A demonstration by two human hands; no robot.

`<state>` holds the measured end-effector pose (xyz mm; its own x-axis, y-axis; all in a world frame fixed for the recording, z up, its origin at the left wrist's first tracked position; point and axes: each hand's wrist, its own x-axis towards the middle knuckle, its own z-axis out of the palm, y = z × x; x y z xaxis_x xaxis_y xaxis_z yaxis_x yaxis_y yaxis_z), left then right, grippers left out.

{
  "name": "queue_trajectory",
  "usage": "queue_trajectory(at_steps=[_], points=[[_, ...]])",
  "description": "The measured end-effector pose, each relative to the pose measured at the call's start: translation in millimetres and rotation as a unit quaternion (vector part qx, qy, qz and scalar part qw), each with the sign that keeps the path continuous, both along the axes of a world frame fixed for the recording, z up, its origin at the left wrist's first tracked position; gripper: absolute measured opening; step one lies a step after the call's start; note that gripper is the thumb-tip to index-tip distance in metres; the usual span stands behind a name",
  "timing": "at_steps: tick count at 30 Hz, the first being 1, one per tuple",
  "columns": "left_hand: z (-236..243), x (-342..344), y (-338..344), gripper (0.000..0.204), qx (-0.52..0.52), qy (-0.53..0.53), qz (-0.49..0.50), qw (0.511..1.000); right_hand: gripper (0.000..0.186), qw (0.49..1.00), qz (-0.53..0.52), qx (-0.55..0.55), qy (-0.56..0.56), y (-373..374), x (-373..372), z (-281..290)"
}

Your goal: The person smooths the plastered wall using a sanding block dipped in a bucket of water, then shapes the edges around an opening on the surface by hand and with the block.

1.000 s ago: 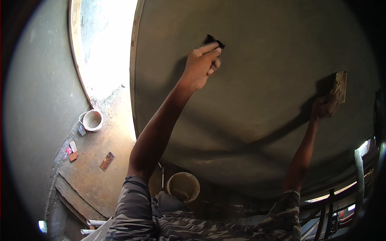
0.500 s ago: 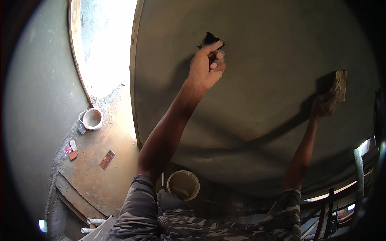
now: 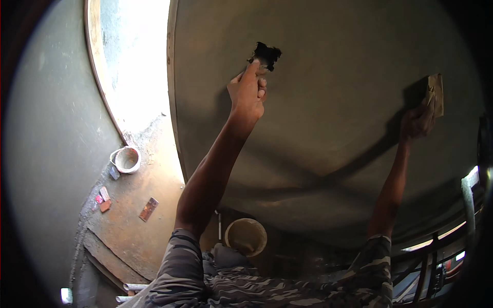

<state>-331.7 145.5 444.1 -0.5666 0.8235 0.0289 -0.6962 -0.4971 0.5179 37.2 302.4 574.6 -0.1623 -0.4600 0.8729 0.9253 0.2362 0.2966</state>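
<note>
A view from below a person's raised arms, facing a broad, smooth grey-green plastered wall (image 3: 328,154). At far left stands another grey wall (image 3: 46,154), and next to it a bright, sunlit doorway opening (image 3: 133,66). Below the opening, a small white round bucket (image 3: 126,159) sits on a dusty brown floor (image 3: 133,231), with a few small flat scraps (image 3: 104,197) and a thin rectangular brown piece (image 3: 148,209) lying nearby. A second pale round bucket (image 3: 246,236) stands lower down, just beside the person's left arm, at the foot of the plastered wall.

The left hand (image 3: 248,92) reaches up, its fingers curled closed around a small tool whose shape cannot be made out, the fingertips touching the lower edge of a small dark ragged hole (image 3: 267,53) in the wall.

Well apart to the right, the right hand (image 3: 418,122) grips a flat tan rectangular float (image 3: 435,93), pressed flat to the wall. Striped camouflage sleeves (image 3: 377,267) cover both upper arms. At far right, dark metal railings (image 3: 441,262) show against daylight
</note>
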Motion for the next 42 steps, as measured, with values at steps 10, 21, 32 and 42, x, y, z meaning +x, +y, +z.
queue_trajectory(at_steps=[10,21,32,42], points=[[16,-5,20,0.009,0.279,-0.132,-0.168,0.936,0.026,1.0,0.01,0.017,-0.002,4,-2,3],[-13,1,7,0.031,0.266,-0.136,-0.087,0.95,0.027,0.999,0.033,0.024,-0.009,4,0,5],[14,-17,-2,0.062,-0.35,0.823,0.26,0.364,0.028,0.999,0.036,0.032,-0.007,10,6,6],[50,-59,-12,0.07,-0.308,0.9,0.307,0.034,0.026,0.999,0.015,0.031,-0.008,17,16,9]])
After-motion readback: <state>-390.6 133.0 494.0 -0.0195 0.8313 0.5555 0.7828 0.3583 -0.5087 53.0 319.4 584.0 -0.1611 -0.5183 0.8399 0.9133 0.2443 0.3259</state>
